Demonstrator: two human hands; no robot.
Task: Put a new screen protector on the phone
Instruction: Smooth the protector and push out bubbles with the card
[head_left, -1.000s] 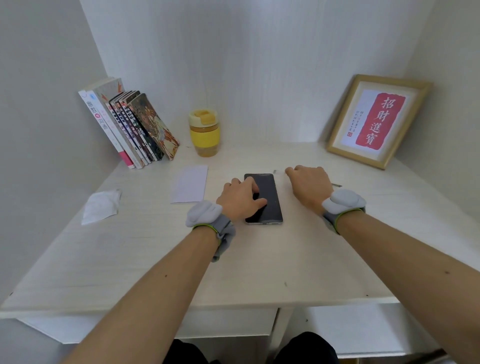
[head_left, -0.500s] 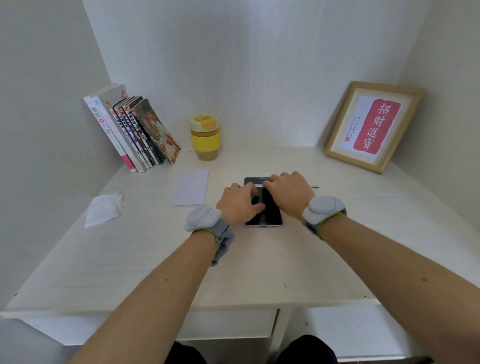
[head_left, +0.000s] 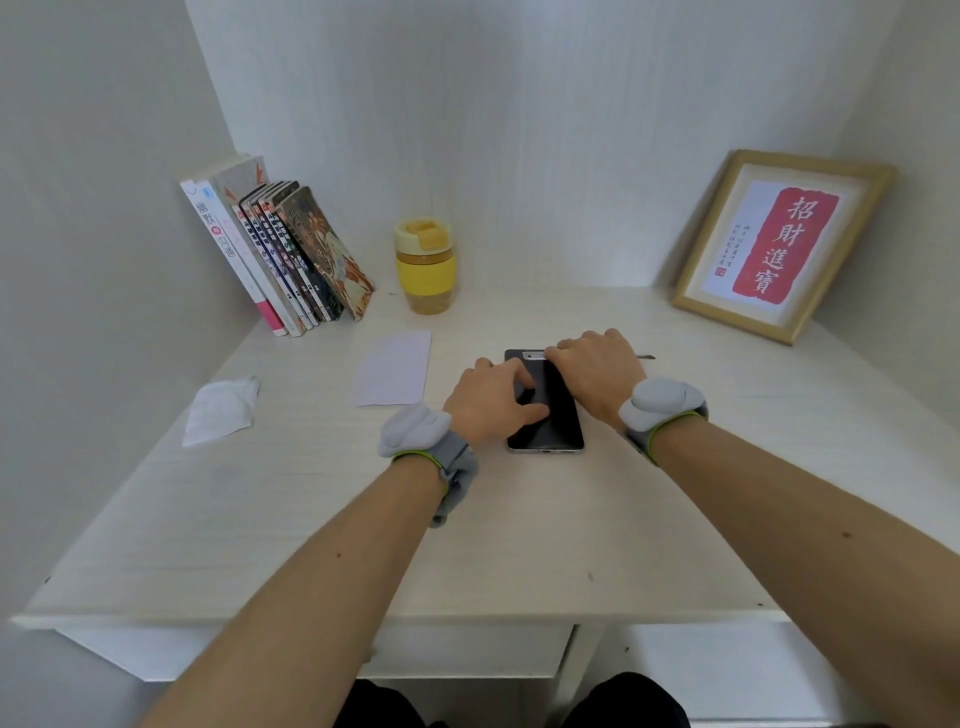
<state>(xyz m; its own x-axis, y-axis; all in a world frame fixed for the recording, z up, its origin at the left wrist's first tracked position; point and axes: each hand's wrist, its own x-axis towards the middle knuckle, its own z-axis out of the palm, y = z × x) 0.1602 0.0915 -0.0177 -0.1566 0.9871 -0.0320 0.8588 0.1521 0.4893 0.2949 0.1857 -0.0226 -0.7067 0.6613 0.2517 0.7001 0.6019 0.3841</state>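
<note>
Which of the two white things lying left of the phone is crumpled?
The wipe, farthest left near the wall, is crumpled; the paper sheet closer to the phone lies flat.

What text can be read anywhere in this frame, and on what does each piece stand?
"招財進寶": white characters on the red panel in the framed print.
"幽默" and lower "沟通": spine of the leftmost white book.
Small black column beside the red panel: too small to read.
Spines and cover of the other books: blurred, unreadable.
Phone, cup, papers: no text that can be read.
</note>
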